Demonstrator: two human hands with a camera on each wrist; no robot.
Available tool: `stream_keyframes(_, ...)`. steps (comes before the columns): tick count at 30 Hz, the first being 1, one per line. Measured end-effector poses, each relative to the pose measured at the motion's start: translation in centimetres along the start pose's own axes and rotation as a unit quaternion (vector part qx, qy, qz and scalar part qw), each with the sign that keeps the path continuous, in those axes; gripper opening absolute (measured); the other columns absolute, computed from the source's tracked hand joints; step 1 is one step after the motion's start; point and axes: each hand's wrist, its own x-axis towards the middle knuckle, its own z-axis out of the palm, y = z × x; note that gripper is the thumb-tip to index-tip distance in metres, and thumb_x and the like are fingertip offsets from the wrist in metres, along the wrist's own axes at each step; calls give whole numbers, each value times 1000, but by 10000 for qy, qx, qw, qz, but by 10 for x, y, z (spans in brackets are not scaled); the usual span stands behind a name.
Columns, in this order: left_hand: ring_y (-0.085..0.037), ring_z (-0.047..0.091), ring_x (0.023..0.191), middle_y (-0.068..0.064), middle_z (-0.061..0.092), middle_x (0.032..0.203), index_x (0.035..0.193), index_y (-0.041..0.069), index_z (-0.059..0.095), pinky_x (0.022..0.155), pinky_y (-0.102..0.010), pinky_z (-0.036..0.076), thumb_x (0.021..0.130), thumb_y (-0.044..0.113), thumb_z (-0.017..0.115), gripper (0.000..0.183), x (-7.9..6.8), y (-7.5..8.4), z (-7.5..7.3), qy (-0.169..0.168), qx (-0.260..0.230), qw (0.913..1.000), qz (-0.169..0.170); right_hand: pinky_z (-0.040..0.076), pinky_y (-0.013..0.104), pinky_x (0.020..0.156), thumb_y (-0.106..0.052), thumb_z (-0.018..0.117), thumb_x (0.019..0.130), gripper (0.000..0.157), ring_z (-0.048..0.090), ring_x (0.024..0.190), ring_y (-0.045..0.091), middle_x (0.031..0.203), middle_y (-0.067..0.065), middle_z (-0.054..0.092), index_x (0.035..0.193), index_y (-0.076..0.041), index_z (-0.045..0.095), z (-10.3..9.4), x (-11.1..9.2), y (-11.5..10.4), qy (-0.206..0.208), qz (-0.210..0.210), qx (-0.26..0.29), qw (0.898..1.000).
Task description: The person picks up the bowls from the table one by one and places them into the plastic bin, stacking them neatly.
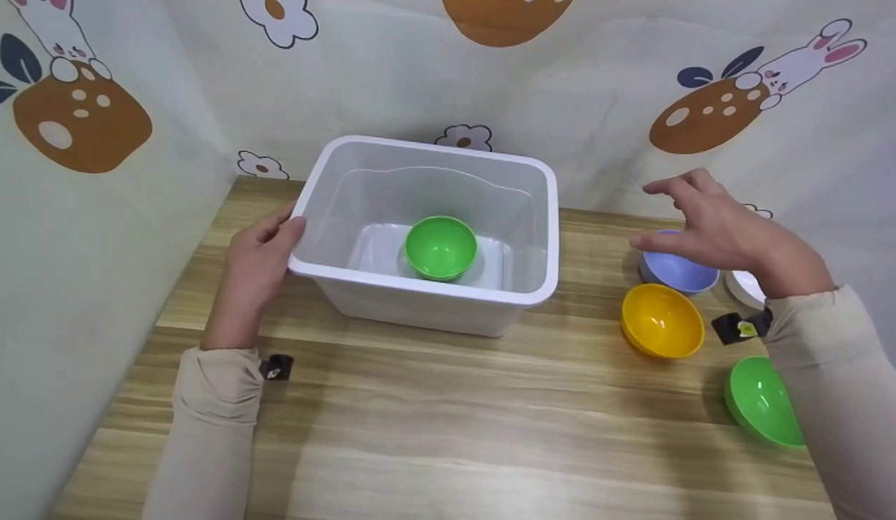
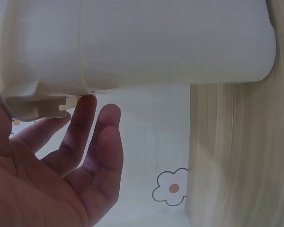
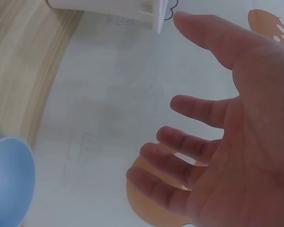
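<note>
A white plastic storage bin [image 1: 426,309] stands upright on the table, with a green bowl [image 1: 441,249] on its floor. My left hand [image 1: 256,260] grips the bin's left rim, thumb on top; in the left wrist view its fingers [image 2: 81,123] curl beneath the rim. To the right, my right hand [image 1: 722,231] hovers above a periwinkle-blue bowl [image 1: 681,274], fingers spread apart and holding nothing. In the right wrist view the blue bowl [image 3: 9,182] appears at lower left, apart from the hand.
A yellow-orange bowl [image 1: 662,321] sits in front of the blue one. Beside them is a white bowl [image 1: 746,287], partly hidden by my right wrist. Another green bowl [image 1: 762,401] is nearer, partly behind the sleeve. A patterned curtain [image 1: 585,108] backs the wooden table [image 1: 455,426].
</note>
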Motion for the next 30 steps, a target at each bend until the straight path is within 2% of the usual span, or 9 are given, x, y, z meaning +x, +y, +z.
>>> stream_keyframes(8,-28,48,142,-5,47,159,155,25,45,119,-50,38,102,58,48,62,0,-3,-1,-17,-67,10000,-5,50,68,98,-65,67,89,91,47,120,47,149,28,32,155,-11,36,20,-10,16,-96,163,-119,9998)
stream_keyframes(14,-26,53,135,-6,53,154,153,24,48,114,-44,42,102,55,49,59,1,-5,1,77,-142,9997,173,53,61,93,-63,68,89,86,53,113,44,141,26,39,151,-10,41,36,-19,31,54,181,38,9998)
stream_keyframes(16,-26,53,135,-6,53,154,152,25,49,115,-44,42,102,55,50,59,1,-5,1,96,-131,9997,192,51,59,93,-62,69,89,84,53,114,44,139,26,39,150,-11,42,42,-24,35,56,167,162,9997)
stream_keyframes(21,-27,51,138,-6,51,156,153,26,47,117,-46,40,102,55,50,58,3,-5,2,73,-142,9998,153,43,66,102,-60,71,89,85,44,125,46,146,29,35,150,-8,42,60,-32,43,-155,61,453,9988)
stream_keyframes(25,-26,52,137,-5,51,156,153,28,47,116,-46,41,102,56,50,58,3,-4,1,69,-193,9997,116,38,71,108,-61,71,88,89,38,132,49,153,33,28,150,-5,41,72,-32,49,-320,105,435,9985)
stream_keyframes(30,-26,51,138,-4,49,158,153,28,46,117,-46,41,102,56,50,58,2,-2,2,59,-218,9997,56,39,72,108,-63,74,85,91,38,131,52,151,35,31,149,-6,44,83,-34,52,-274,145,268,9992)
